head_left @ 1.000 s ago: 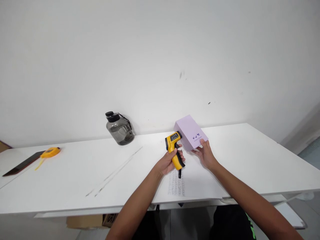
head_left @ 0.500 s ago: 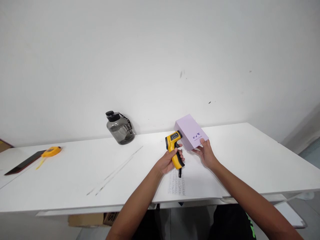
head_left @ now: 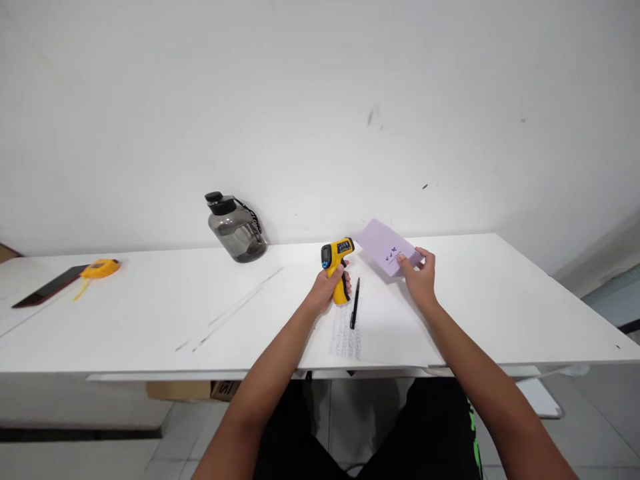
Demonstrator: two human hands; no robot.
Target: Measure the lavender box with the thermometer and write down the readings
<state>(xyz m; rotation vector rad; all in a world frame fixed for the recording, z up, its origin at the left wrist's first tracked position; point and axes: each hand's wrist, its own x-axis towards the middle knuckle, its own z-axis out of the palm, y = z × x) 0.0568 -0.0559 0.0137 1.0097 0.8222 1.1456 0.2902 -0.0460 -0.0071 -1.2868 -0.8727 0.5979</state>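
Observation:
My left hand (head_left: 327,288) is wrapped round the grip of a yellow and black infrared thermometer (head_left: 341,250). Its small screen faces back toward me and its nose points toward the wall side. In my right hand (head_left: 420,277) is a light purple box (head_left: 383,241) with small dark figures printed on it, tilted, the thumb on its top face. A black pen (head_left: 355,307) lies between my two hands on a sheet of paper (head_left: 390,337) with rows of handwriting along its left part.
A dark see-through water bottle (head_left: 237,233) stands by the wall. Far left on the white table (head_left: 150,313) are a yellow tape measure (head_left: 100,268) and a flat dark object (head_left: 50,287). Below the table's front edge sits a cardboard box (head_left: 179,391).
The thermometer has moved left, away from the box, and its screen has turned into view. My right hand has shifted its grip and tilted the box. More of the pen shows.

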